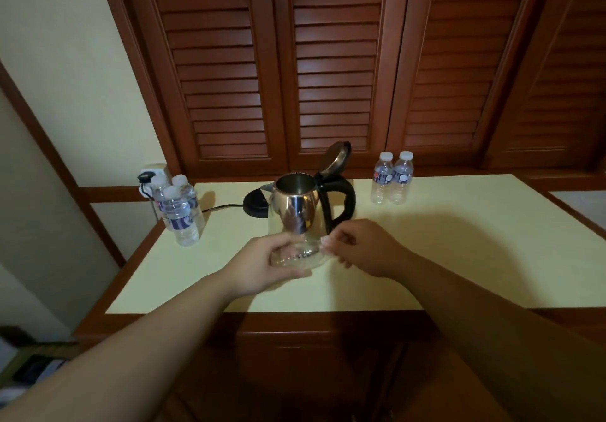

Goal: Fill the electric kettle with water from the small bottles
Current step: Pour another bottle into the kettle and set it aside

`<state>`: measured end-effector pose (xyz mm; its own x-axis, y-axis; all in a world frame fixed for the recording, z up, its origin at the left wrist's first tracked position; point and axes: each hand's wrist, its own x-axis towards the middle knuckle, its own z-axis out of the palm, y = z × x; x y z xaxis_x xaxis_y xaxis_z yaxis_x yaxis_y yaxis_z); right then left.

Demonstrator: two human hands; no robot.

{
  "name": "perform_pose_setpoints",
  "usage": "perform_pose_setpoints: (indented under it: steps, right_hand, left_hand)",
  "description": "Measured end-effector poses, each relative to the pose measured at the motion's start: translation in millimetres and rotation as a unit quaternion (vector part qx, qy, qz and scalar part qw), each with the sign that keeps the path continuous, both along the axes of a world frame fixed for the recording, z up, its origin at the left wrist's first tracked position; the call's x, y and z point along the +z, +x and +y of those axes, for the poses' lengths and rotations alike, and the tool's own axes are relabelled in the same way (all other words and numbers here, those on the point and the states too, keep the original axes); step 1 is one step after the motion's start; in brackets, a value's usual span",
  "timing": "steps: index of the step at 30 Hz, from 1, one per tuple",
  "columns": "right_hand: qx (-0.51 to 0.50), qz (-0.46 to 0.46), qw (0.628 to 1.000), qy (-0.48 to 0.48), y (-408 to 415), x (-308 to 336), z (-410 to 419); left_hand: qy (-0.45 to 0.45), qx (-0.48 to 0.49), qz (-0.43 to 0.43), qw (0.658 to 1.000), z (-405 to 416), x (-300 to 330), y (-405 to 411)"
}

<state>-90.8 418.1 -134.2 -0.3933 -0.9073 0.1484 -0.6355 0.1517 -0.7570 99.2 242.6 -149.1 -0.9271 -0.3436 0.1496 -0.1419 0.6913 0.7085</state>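
Observation:
A steel electric kettle with a black handle stands mid-table, its lid tipped up and open. Just in front of it my left hand grips a clear small bottle lying roughly sideways. My right hand pinches the bottle's cap end with curled fingers; the cap itself is hidden. Three small bottles with white caps stand at the table's left edge. Two more capped bottles stand at the back right.
The kettle's black base sits behind and left of it, its cord running left to a wall socket. The pale yellow tabletop has a wooden rim. Louvred wooden doors rise behind the table.

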Motion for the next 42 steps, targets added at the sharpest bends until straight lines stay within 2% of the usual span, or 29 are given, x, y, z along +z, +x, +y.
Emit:
perform_pose_setpoints:
  steps: [3,7,10,15,21,24,25,26,27,30,31,36,39,42]
  right_hand:
    - [0.021,-0.035,0.999,0.008,-21.4,9.6,20.2]
    - [0.030,-0.021,0.999,0.023,-41.4,12.3,46.1]
    - [-0.002,-0.015,1.000,0.021,-56.4,7.5,60.6]
    - [0.021,-0.087,0.996,0.001,-87.8,11.1,83.6]
    - [-0.017,-0.060,0.998,0.016,-120.5,3.8,93.6]
    - [-0.105,-0.047,0.993,-0.018,-143.1,-7.8,99.4]
    - [-0.146,0.005,0.989,-0.031,-154.6,-13.8,102.6]
    - [-0.189,0.040,0.981,-0.024,-168.9,-24.2,104.1]
    - [-0.190,0.049,0.981,0.005,-181.3,-37.9,107.4]
    - [-0.230,0.094,0.955,0.165,-204.3,-62.3,119.2]
    - [-0.235,0.119,0.946,0.187,-208.0,-67.7,123.0]
    - [-0.263,0.151,0.936,0.179,-212.3,-81.4,121.6]
    - [-0.281,0.147,0.931,0.179,-214.7,-89.2,113.9]
    - [-0.287,0.147,0.931,0.172,-218.1,-93.3,108.7]
  left_hand:
    - [-0.009,0.006,-0.003,1.000,18.7,1.9,-13.6]
    - [-0.024,-0.004,-0.007,1.000,45.0,5.9,-36.8]
    - [-0.029,-0.004,-0.003,1.000,62.5,7.1,-57.3]
    - [-0.030,-0.011,-0.019,0.999,80.1,12.8,-88.4]
    - [-0.029,-0.006,-0.037,0.999,95.4,8.3,-126.6]
    - [-0.016,0.017,-0.013,1.000,100.7,1.5,-148.2]
    - [-0.016,0.033,-0.006,0.999,101.9,-0.8,-155.9]
    - [-0.005,0.049,0.001,0.999,103.6,-2.6,-163.5]
    - [0.017,0.064,0.012,0.998,105.0,-4.9,-171.3]
    - [0.094,0.100,0.044,0.990,108.1,-13.2,-196.3]
    - [0.111,0.111,0.054,0.986,108.5,-15.4,-205.0]
    - [0.199,0.131,0.087,0.967,105.8,-23.9,-252.5]
    - [0.199,0.129,0.090,0.967,105.6,-27.5,-275.4]
    - [0.175,0.128,0.036,0.975,100.2,-33.7,-281.4]
